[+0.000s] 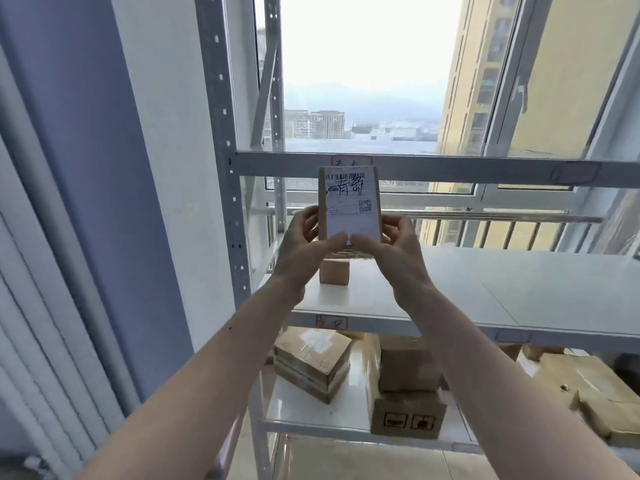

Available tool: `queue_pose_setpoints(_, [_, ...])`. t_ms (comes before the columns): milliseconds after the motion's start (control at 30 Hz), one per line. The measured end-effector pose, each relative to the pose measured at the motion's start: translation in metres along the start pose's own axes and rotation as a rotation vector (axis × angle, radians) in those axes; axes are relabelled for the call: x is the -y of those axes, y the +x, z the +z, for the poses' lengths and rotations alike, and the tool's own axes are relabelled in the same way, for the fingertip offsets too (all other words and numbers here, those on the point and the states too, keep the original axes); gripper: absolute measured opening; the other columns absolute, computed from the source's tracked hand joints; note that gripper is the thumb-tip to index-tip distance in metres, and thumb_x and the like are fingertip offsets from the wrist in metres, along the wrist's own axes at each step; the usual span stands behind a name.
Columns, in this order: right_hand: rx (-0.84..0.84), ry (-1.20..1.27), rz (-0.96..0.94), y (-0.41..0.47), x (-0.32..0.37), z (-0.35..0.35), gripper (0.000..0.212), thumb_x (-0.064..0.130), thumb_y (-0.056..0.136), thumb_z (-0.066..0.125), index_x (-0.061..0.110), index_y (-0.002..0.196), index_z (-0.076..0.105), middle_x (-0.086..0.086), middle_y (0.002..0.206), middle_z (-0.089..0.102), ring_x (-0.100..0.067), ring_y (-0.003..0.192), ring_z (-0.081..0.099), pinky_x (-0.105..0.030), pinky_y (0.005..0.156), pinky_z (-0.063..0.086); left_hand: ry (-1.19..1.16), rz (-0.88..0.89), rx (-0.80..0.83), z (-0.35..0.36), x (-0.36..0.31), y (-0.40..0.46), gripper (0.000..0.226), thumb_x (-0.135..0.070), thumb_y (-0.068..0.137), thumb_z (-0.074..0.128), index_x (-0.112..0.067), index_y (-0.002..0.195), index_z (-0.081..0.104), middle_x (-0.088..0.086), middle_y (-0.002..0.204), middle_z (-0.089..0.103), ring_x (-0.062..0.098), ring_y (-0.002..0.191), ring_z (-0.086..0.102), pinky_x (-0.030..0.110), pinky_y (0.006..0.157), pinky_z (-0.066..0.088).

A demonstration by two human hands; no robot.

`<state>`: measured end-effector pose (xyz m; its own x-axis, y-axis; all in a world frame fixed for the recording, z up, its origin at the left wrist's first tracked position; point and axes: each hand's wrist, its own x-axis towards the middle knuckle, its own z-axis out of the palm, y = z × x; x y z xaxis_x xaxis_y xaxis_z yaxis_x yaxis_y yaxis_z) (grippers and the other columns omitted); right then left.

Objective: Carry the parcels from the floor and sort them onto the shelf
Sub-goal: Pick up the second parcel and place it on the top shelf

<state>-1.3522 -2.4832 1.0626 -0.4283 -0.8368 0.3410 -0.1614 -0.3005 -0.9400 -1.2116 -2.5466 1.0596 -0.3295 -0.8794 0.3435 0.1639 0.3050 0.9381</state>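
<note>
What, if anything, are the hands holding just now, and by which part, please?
A small labelled parcel, held upright by both hands: left hand and right hand grip its lower sides, thumbs on the label's bottom edge.

wall (162, 140): white, 9 o'clock, with blue-grey panel (69, 116) further left
blinds (31, 306): pale vertical slats, 8 o'clock edge
window (367, 81): large, 12 o'clock, white frame, sash at 2 o'clock
outside: yellow high-rise (568, 71) at 1 o'clock, distant blocks and hazy hills at centre
railing (485, 230): metal bars behind glass, 3 o'clock
light: overcast daylight, sky blown out
floor (363, 462): glossy pale tile, 6 o'clock
</note>
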Motion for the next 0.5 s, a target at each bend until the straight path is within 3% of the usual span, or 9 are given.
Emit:
queue_pose_setpoints(100, [0.041, 0.024, -0.048, 0.029, 0.011, 0.001, 0.066, 0.010, 0.076, 0.083, 0.014, 0.128, 0.043, 0.002, 0.118, 0.064, -0.009, 0.107, 0.065, -0.021, 0.084, 0.056, 0.003, 0.068, 0.004, 0.001, -0.007, 0.033, 0.058, -0.016, 0.080, 0.079, -0.029, 0.129, 0.051, -0.004, 0.134, 0.064, 0.016, 0.127, 0.059, 0.019, 0.088, 0.053])
queue_pose_setpoints(167, [0.074, 0.029, -0.084, 0.047, 0.018, 0.003, 0.068, 0.005, 0.077, 0.082, 0.012, 0.132, 0.042, 0.005, 0.113, 0.065, -0.005, 0.102, 0.067, -0.025, 0.088, 0.056, 0.014, 0.095, 0.014, -0.001, -0.011, 0.054, 0.062, -0.024, 0.075, 0.078, -0.030, 0.133, 0.055, -0.005, 0.131, 0.067, 0.017, 0.127, 0.059, 0.032, 0.098, 0.052])
queue_pose_setpoints(267, [0.075, 0.003, -0.161, 0.073, 0.023, 0.009, 0.067, 0.006, 0.079, 0.080, 0.011, 0.135, 0.044, 0.014, 0.106, 0.067, 0.008, 0.090, 0.069, -0.024, 0.087, 0.056, 0.042, 0.132, 0.032, -0.005, -0.019, 0.083, 0.062, -0.025, 0.080, 0.076, -0.031, 0.138, 0.055, -0.004, 0.126, 0.071, 0.017, 0.124, 0.061, 0.028, 0.094, 0.052])
queue_pose_setpoints(333, [0.054, -0.019, -0.204, 0.089, 0.025, 0.013, 0.066, 0.012, 0.079, 0.081, 0.012, 0.136, 0.047, 0.015, 0.108, 0.068, 0.010, 0.092, 0.067, -0.024, 0.087, 0.057, 0.067, 0.177, 0.031, -0.007, -0.025, 0.100, 0.055, -0.021, 0.086, 0.074, -0.027, 0.138, 0.057, -0.003, 0.125, 0.072, 0.017, 0.122, 0.063, 0.025, 0.090, 0.052])
queue_pose_setpoints(433, [0.004, -0.047, -0.254, 0.111, 0.029, 0.016, 0.066, 0.025, 0.077, 0.083, 0.016, 0.134, 0.051, 0.008, 0.119, 0.069, -0.006, 0.110, 0.066, -0.031, 0.094, 0.056, 0.103, 0.224, 0.015, -0.007, -0.033, 0.121, 0.064, -0.029, 0.085, 0.075, -0.024, 0.143, 0.049, -0.002, 0.133, 0.067, 0.019, 0.122, 0.063, 0.034, 0.097, 0.055])
queue_pose_setpoints(500, [-0.031, -0.068, -0.300, 0.125, 0.033, 0.017, 0.061, 0.029, 0.077, 0.083, 0.020, 0.130, 0.055, 0.009, 0.119, 0.069, -0.012, 0.111, 0.066, -0.034, 0.095, 0.056, 0.103, 0.239, -0.001, -0.005, -0.037, 0.136, 0.068, -0.031, 0.085, 0.077, -0.025, 0.144, 0.044, 0.000, 0.138, 0.063, 0.019, 0.121, 0.064, 0.031, 0.092, 0.057])
